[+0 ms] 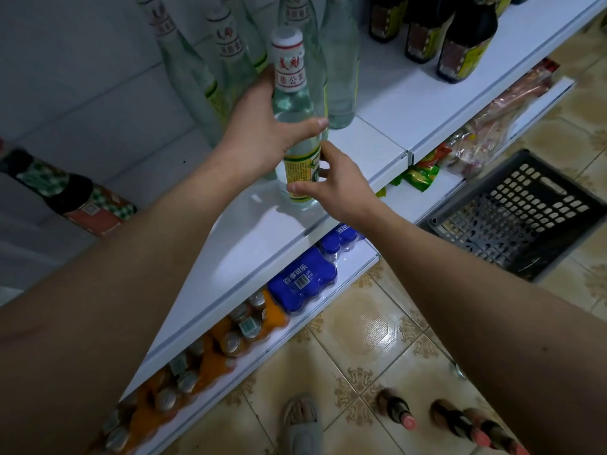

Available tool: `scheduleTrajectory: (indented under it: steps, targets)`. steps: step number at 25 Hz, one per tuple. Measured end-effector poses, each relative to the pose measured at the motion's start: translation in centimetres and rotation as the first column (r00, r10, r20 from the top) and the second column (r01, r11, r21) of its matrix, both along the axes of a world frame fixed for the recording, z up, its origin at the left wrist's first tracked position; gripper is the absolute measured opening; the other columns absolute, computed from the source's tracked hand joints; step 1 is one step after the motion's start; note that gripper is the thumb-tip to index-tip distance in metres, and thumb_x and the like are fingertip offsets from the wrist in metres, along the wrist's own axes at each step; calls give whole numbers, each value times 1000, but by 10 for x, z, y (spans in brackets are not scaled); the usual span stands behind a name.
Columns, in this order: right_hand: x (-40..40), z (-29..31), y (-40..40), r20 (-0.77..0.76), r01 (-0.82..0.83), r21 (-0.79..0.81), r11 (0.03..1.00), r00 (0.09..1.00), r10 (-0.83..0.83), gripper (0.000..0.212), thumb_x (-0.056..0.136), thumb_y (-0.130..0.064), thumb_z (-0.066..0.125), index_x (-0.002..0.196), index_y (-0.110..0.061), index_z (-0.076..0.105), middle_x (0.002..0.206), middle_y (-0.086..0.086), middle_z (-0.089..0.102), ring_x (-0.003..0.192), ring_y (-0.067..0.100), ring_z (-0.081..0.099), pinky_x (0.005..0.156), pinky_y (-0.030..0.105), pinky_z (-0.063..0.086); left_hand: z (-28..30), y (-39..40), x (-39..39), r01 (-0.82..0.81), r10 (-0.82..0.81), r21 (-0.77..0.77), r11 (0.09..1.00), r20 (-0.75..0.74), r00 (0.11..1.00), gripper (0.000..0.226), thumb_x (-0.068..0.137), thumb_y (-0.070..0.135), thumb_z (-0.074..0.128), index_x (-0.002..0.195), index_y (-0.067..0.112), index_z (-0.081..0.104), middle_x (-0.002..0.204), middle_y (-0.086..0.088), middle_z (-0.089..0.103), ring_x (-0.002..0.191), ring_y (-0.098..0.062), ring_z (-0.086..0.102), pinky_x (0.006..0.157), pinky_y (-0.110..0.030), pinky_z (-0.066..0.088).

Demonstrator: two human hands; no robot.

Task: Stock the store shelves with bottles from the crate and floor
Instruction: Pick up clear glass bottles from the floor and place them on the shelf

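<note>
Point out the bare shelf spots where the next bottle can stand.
Bare white shelf lies between the clear bottles and the dark bottles. More bare board runs along the front edge, left of the held bottle. The back left corner is crowded with clear bottles, with both hands, left and right, working there.

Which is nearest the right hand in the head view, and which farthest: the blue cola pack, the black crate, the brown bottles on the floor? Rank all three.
1. Blue cola pack: lower shelf, just below the right hand.
2. Black crate: on the floor, to its right.
3. Brown bottles: on the floor, at the picture's bottom edge.
</note>
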State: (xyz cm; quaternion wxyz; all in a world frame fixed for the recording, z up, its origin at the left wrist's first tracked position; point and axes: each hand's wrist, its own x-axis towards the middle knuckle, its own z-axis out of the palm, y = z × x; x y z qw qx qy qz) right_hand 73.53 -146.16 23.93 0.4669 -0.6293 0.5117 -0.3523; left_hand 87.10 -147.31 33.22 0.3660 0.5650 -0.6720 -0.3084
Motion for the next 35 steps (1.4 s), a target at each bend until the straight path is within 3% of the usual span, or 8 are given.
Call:
scheduleTrajectory:
  steps: [12,16,18,20,22,25,30,35]
  targets:
    - [-7,-4,21,-143,10,68,998,990,0,74,85,-29,75,147,-19,35,145,2,50,130,20,50,104,35,45,-43,54,11,-258,258,19,966,-148,955,85,74,33,82,144,20,35,143,3,45,130,-8,46,107,-37,46]
    - [-53,-6,61,-34,358,-34,933,933,-359,40,96,-25,59,134,-16,48,120,-3,60,106,12,59,91,36,53,-56,115,-16,-528,448,-302,794,-296,843,39,87,26,69,119,22,47,119,0,51,105,-9,54,89,-38,51]
    - [-95,-20,86,-30,532,-80,843,844,-536,25,98,-22,53,123,-18,54,102,-11,60,90,2,59,79,28,54,-76,136,-49,-379,308,-300,876,-258,916,26,90,19,63,110,25,48,110,1,54,97,-10,55,83,-33,50]
    - [-144,-42,113,-82,666,-46,744,740,-668,18,99,-22,50,116,-19,56,95,-15,59,83,-3,57,74,22,51,-103,148,-91,-94,82,-64,993,-177,981,25,90,23,61,107,36,49,107,6,56,97,-14,57,84,-34,51]
    - [-199,-74,148,-186,792,13,611,602,-777,16,100,-21,48,113,-16,56,94,-13,60,83,0,57,76,26,50,-141,157,-137,193,-192,176,965,-26,981,26,89,27,59,107,41,46,106,10,55,100,-16,55,85,-38,51]
    - [-272,-127,213,-451,891,195,411,453,-769,21,97,-16,47,116,-10,55,102,6,62,94,27,61,81,39,50,-200,172,-192,385,-510,434,815,220,832,40,90,29,61,126,31,46,111,11,53,111,-15,50,87,-33,46]
    - [-338,-219,301,-703,745,541,390,655,-276,39,88,-24,67,120,-4,55,115,21,64,107,37,59,83,36,46,-293,196,-257,416,-830,751,512,309,464,57,91,39,59,142,27,36,136,-4,53,122,-25,49,95,-43,48]
    - [-356,-305,294,-749,784,471,405,598,-286,49,85,-33,69,123,-12,45,105,17,63,96,36,60,71,35,41,-378,207,-310,473,-867,752,459,263,423,58,90,36,60,142,23,38,137,-8,53,124,-27,50,96,-44,47]
